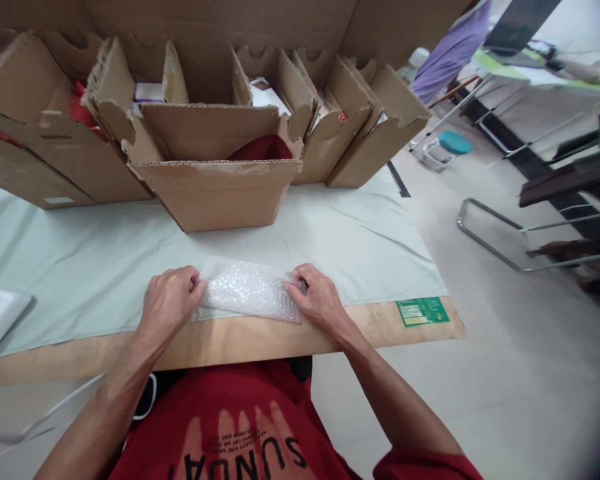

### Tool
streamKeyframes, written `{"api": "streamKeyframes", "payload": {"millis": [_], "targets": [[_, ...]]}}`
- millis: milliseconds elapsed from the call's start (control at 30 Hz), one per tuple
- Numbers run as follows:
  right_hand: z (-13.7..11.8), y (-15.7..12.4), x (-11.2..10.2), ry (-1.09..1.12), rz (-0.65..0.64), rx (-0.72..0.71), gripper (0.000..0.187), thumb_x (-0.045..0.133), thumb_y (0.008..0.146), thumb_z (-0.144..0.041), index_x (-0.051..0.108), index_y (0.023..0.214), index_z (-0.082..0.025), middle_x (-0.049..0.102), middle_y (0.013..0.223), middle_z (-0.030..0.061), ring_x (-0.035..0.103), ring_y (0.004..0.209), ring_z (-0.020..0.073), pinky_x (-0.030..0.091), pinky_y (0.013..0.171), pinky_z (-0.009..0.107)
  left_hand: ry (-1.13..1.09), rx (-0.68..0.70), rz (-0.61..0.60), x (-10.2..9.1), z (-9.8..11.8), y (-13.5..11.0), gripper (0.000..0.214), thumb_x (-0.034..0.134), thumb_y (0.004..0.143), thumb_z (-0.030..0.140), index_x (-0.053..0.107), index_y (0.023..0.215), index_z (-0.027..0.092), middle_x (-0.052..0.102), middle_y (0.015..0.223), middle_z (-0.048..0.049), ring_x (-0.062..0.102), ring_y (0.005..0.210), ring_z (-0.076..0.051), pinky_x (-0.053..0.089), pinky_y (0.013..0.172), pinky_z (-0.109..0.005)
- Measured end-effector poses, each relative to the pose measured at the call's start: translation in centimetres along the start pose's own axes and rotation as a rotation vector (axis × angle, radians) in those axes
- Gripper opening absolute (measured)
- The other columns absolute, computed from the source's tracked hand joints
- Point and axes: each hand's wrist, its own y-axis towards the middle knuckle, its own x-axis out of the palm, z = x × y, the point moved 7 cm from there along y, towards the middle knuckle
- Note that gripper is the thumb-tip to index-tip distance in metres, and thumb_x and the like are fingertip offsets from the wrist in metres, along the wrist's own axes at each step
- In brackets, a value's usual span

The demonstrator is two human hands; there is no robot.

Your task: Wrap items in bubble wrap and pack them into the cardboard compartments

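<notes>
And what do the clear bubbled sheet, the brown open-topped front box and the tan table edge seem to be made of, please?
Clear bubbled sheet: probably soft plastic, glossy, with bright glints over raised dots.
Brown open-topped front box: likely corrugated cardboard, matte; its cut rim looks wavy.
Tan table edge: seemingly wood or plywood, satin; faint grain shows.

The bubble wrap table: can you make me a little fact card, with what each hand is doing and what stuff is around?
Left hand: holds the left end of the bubble wrap
Right hand: holds its right end
Bubble wrap: see-through, spread between both hands near the table's front edge
Table: wooden, mostly under a pale green cloth
Front box: cardboard, open on top, something dark red inside
Green card: at the table's front right corner
Stool: teal top, on the floor at right
</notes>
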Motion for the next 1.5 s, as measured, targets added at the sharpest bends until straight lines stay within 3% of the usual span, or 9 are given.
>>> {"api": "streamKeyframes", "payload": {"millis": [200,333,467,633,900,1000,1100,1267,1500], "targets": [[-2.9,-3.9,1.9,0.339,-0.132,0.049,0.069,0.059,0.09,-0.023,0.04,0.157,-0.024,0.071,0.084,-0.0024,0.06,0.061,0.0137,0.049,0.064,0.026,0.051,0.071,0.223,-2.5,1.6,3.3,0.022,0.05,0.091,0.028,0.07,0.087,0.021,0.076,0.088,-0.0113,0.068,0.095,-0.033,0.046,0.088,-0.047],[-4.8,-6.0,4.1,0.298,-0.26,0.018,0.06,0.053,0.095,-0.022,0.049,0.154,-0.029,0.078,0.092,0.0003,0.069,0.073,0.0173,0.056,0.072,0.03,-0.057,0.136,0.24,-1.4,3.4,4.0,0.036,0.051,0.092,0.025,0.068,0.121,0.013,0.077,0.105,-0.0153,0.067,0.105,-0.035,0.045,0.098,-0.051],[-4.9,-6.4,4.4,0.365,-0.27,0.041,0.035,0.054,0.096,-0.025,0.074,0.124,-0.025,0.079,0.114,0.0056,0.075,0.098,0.0233,0.06,0.087,0.037,-0.26,0.371,0.297,-1.0,3.8,-1.3,0.038,0.042,0.096,0.02,0.067,0.125,0.016,0.075,0.115,-0.0124,0.066,0.113,-0.029,0.049,0.103,-0.048],[-4.0,-6.5,5.4,0.733,-0.345,0.215,0.025,0.061,0.095,-0.032,0.075,0.113,-0.023,0.079,0.091,0.0029,0.074,0.073,0.0182,0.06,0.066,0.03,-0.379,0.681,0.077,0.5,4.0,-9.5,0.059,0.048,0.084,0.009,0.056,0.142,0.019,0.06,0.148,-0.0114,0.047,0.145,-0.026,0.042,0.12,-0.046],[-5.0,-5.7,6.0,1.075,-0.316,0.225,0.048,0.064,0.095,-0.047,0.06,0.136,-0.023,0.078,0.108,0.0108,0.075,0.073,0.0169,0.055,0.057,0.025,-0.6,0.305,0.242,1.9,2.7,-7.9,0.028,0.048,0.099,0.025,0.07,0.116,0.018,0.078,0.109,-0.01,0.072,0.104,-0.022,0.056,0.096,-0.038],[-5.2,-5.0,4.5,0.929,-0.161,0.052,0.064,0.058,0.099,-0.038,0.035,0.157,-0.028,0.067,0.137,0.0157,0.076,0.099,0.0219,0.061,0.068,0.03,-0.686,0.043,0.158,2.3,2.0,-6.2,0.039,0.053,0.096,0.036,0.066,0.127,0.016,0.077,0.089,-0.0059,0.072,0.082,-0.02,0.057,0.076,-0.032],[-6.3,-4.3,3.2,0.498,-0.059,-0.239,0.051,0.053,0.1,-0.024,0.047,0.151,-0.028,0.066,0.139,0.012,0.068,0.119,0.0242,0.059,0.094,0.042,-0.717,-0.016,0.111,2.5,2.3,-5.3,0.054,0.052,0.094,0.037,0.055,0.142,0.012,0.07,0.07,0.0016,0.066,0.064,-0.016,0.054,0.068,-0.028],[-7.6,-2.7,5.3,-0.121,-0.24,-0.555,0.044,0.054,0.096,-0.016,0.059,0.14,-0.019,0.06,0.148,0.0138,0.05,0.141,0.03,0.049,0.105,0.05,-0.556,0.096,0.3,2.2,2.8,-5.4,0.049,0.052,0.097,0.031,0.053,0.142,0.011,0.071,0.078,-0.001,0.066,0.072,-0.017,0.053,0.076,-0.029],[-8.2,-1.9,5.2,-0.201,-0.174,-0.675,0.029,0.048,0.104,-0.014,0.066,0.127,-0.017,0.069,0.138,0.0125,0.057,0.131,0.0285,0.047,0.095,0.045,-0.176,0.437,0.545,-0.4,4.5,-8.4,0.044,0.069,0.089,0.019,0.06,0.132,0.014,0.063,0.135,-0.0219,0.059,0.126,-0.036,0.047,0.102,-0.049]]}}
